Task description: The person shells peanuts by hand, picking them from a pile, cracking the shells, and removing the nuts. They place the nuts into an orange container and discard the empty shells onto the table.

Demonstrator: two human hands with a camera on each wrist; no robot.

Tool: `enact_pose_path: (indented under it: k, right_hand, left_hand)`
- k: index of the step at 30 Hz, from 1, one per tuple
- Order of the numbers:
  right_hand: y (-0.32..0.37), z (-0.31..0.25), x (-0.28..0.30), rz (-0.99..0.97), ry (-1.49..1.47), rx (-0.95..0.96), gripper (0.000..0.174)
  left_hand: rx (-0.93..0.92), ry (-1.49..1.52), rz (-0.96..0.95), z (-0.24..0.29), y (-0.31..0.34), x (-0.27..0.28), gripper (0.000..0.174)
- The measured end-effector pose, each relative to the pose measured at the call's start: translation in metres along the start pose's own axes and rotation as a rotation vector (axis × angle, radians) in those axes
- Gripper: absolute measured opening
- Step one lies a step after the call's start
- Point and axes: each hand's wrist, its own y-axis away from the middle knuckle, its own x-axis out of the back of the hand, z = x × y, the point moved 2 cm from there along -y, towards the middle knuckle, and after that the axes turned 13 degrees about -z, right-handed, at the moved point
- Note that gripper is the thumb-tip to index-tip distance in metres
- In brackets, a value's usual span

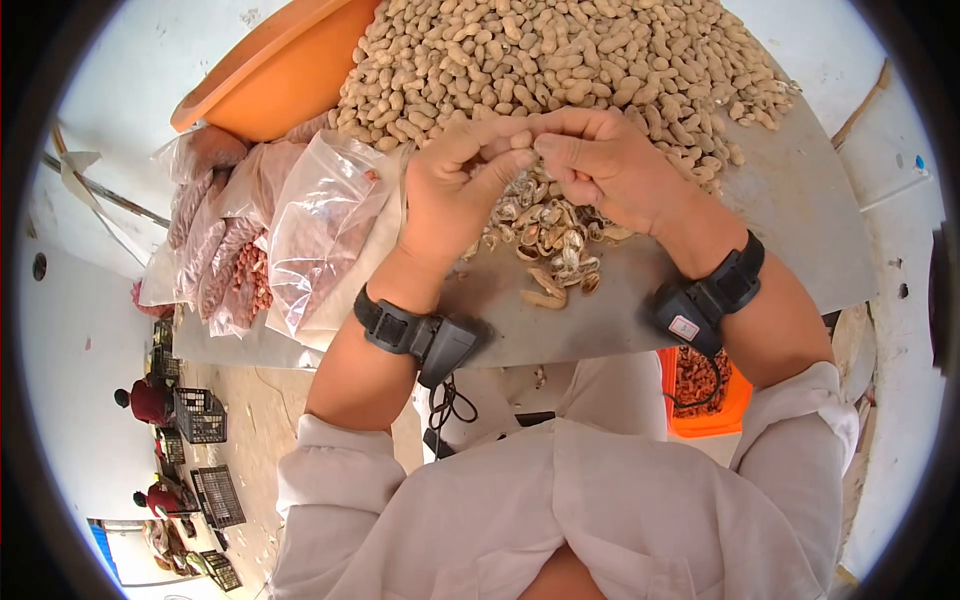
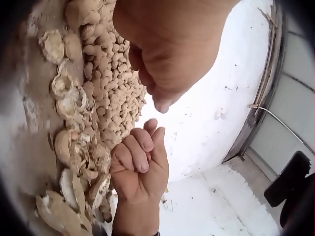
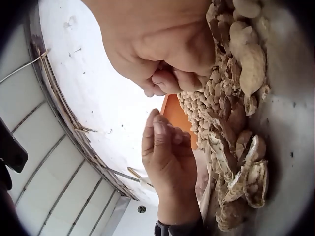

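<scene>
Both hands are raised over broken peanut shells [image 1: 560, 240], close together. The left hand [image 1: 450, 190] pinches a peanut [image 1: 521, 140] between thumb and fingers. Just beside it, the right hand [image 1: 625, 175] has thumb and forefinger together and its other fingers curled round reddish kernels [image 1: 584, 178], mostly hidden. In the left wrist view, the left hand [image 2: 172, 44] is above and the right hand [image 2: 140, 172] below, a small gap between them. The right wrist view has the right hand [image 3: 157, 44] above the left hand [image 3: 172, 162]; the left fingertips are bent toward the thumb.
A large heap of unshelled peanuts [image 1: 560, 60] covers the table's [image 1: 800, 220] far side. An orange basin [image 1: 270, 75] stands at the back left. Plastic bags [image 1: 325, 220] of reddish kernels lie on the left. An orange container [image 1: 715, 425] with reddish contents sits below the near edge.
</scene>
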Motion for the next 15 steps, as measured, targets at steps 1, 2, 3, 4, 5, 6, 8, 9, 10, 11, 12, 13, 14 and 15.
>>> enact_pose_path:
  k: [1, 2, 3, 4, 5, 6, 8, 9, 10, 11, 12, 13, 14, 15]
  right_hand:
    - [-0.0003, 0.0001, -0.0009, -0.006, -0.007, 0.000, 0.019]
    - [-0.0003, 0.0000, -0.0013, -0.013, -0.015, 0.000, 0.019]
    - [0.0001, -0.0007, -0.0008, -0.017, -0.005, 0.005, 0.019]
    - [0.0008, -0.0015, -0.0002, -0.021, 0.005, 0.008, 0.020]
    - [0.0011, -0.0022, 0.0004, -0.024, 0.016, 0.012, 0.020]
    - [0.0012, -0.0023, 0.0006, -0.044, 0.005, 0.013, 0.020]
    - [0.0013, -0.0023, 0.0014, -0.083, -0.016, 0.013, 0.020]
    - [0.0011, -0.0025, 0.0021, -0.106, -0.008, 0.008, 0.020]
    - [0.0007, -0.0028, 0.0033, -0.129, -0.001, 0.003, 0.020]
    - [0.0007, -0.0029, 0.0039, -0.152, 0.007, -0.003, 0.020]
    - [0.0010, -0.0031, 0.0043, -0.150, 0.008, -0.005, 0.020]
    - [0.0013, -0.0037, 0.0043, -0.148, 0.009, -0.007, 0.019]
    - [0.0014, -0.0041, 0.0041, -0.146, 0.011, -0.010, 0.019]
    - [0.0016, -0.0044, 0.0037, -0.125, 0.013, -0.007, 0.019]
  left_hand:
    - [0.028, 0.052, -0.007, 0.0006, 0.0002, -0.0024, 0.023]
    - [0.057, 0.104, -0.014, 0.0016, 0.0003, -0.0043, 0.023]
    - [0.086, 0.156, -0.022, 0.0025, 0.0005, -0.0054, 0.023]
    - [0.100, 0.165, -0.033, 0.0043, 0.0010, -0.0060, 0.024]
    - [0.113, 0.175, -0.044, 0.0060, 0.0014, -0.0063, 0.025]
    - [0.127, 0.185, -0.056, 0.0068, 0.0013, -0.0063, 0.025]
    - [0.043, 0.134, -0.064, 0.0015, 0.0025, -0.0043, 0.026]
    - [0.001, 0.109, -0.067, 0.0001, 0.0025, -0.0030, 0.026]
    - [-0.043, 0.066, -0.081, 0.0009, 0.0016, -0.0018, 0.025]
    - [-0.087, 0.023, -0.095, 0.0026, 0.0006, -0.0009, 0.025]
    - [-0.130, -0.020, -0.109, 0.0043, 0.0002, -0.0007, 0.024]
    - [-0.115, -0.037, -0.119, 0.0046, 0.0004, -0.0010, 0.025]
    - [-0.101, -0.053, -0.129, 0.0050, 0.0009, -0.0015, 0.025]
    - [-0.087, -0.070, -0.140, 0.0057, 0.0014, -0.0021, 0.025]
